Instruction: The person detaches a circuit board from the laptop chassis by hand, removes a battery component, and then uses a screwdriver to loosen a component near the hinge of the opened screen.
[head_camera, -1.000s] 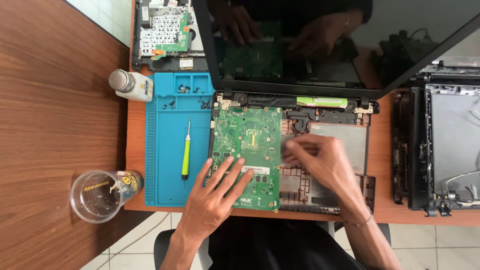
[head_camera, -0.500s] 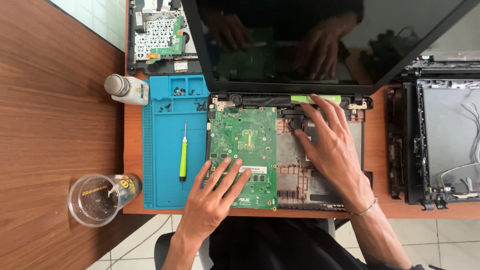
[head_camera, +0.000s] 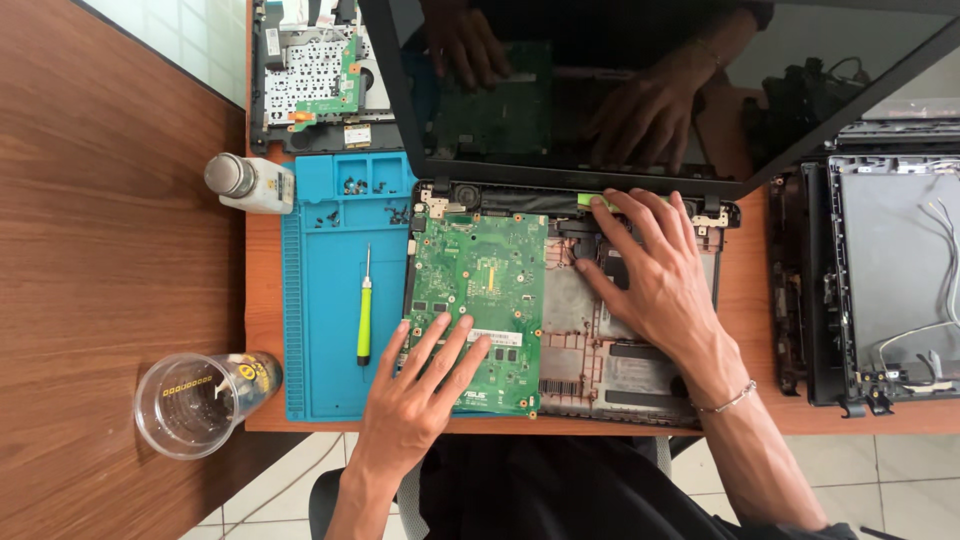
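Note:
An opened laptop base (head_camera: 640, 375) lies on the table with its dark screen (head_camera: 640, 80) tilted up behind it. A green motherboard (head_camera: 482, 290) sits in the left half of the base. My left hand (head_camera: 425, 385) rests flat on the board's lower edge, fingers spread. Flat over the bare right half of the base lies my right hand (head_camera: 655, 270), its fingertips reaching a green strip (head_camera: 592, 200) at the hinge. Neither hand holds anything.
A blue work mat (head_camera: 325, 300) left of the laptop carries a green-handled screwdriver (head_camera: 365, 315) and several loose screws (head_camera: 352, 185). A white bottle (head_camera: 250, 182) and a clear plastic cup (head_camera: 195, 400) stand at the left. Other dismantled laptop parts lie at top left (head_camera: 320, 75) and right (head_camera: 890, 270).
My right hand has moved from the middle of the base up toward the hinge and spread flat. My left hand has stayed on the motherboard.

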